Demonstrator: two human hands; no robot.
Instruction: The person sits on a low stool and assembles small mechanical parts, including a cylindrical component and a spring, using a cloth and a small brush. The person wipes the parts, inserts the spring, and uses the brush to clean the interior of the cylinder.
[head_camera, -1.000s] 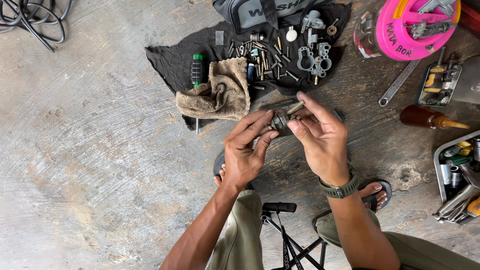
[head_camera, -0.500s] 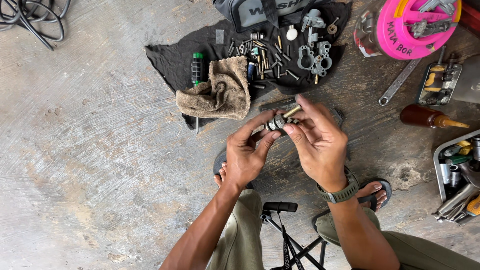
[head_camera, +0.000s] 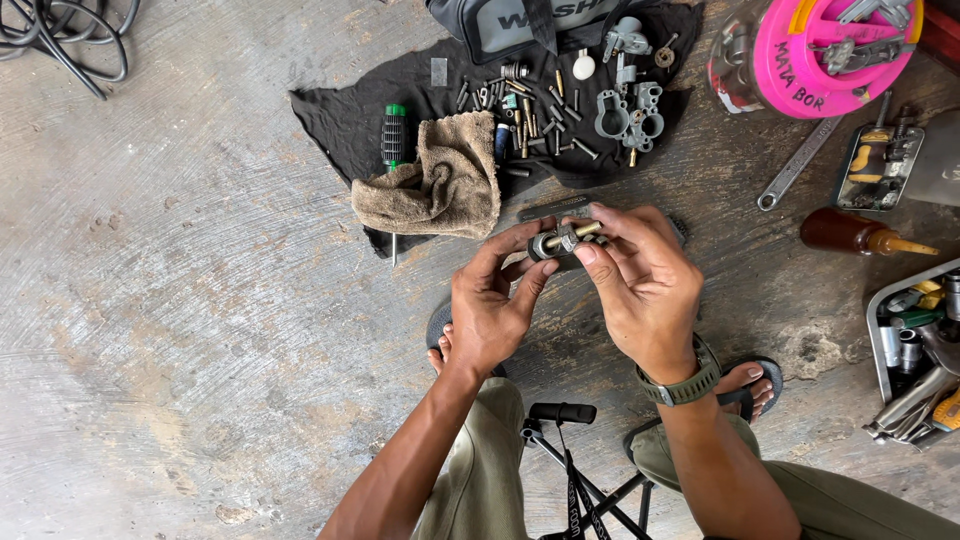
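Concrete floor (head_camera: 200, 300), bare and scored. At 12 o'clock, black cloth (head_camera: 340, 110) carrying loose screws, jets and grey castings; tan rag (head_camera: 440, 185) on its near edge, green-handled screwdriver (head_camera: 395, 135) beside it. Pink round case (head_camera: 820, 50) at 1 o'clock; wrench (head_camera: 795, 170) below it.

Centre: left hand (head_camera: 490, 310) pinches small metal fitting (head_camera: 550, 243) by its round body; right hand (head_camera: 640, 285) pinches its brass stem. Step in hand, by my reading: turning stem in or out. Next calls for steady body, fine twist.

Versus earlier: the fitting sits slightly higher, the fingers closer around it.
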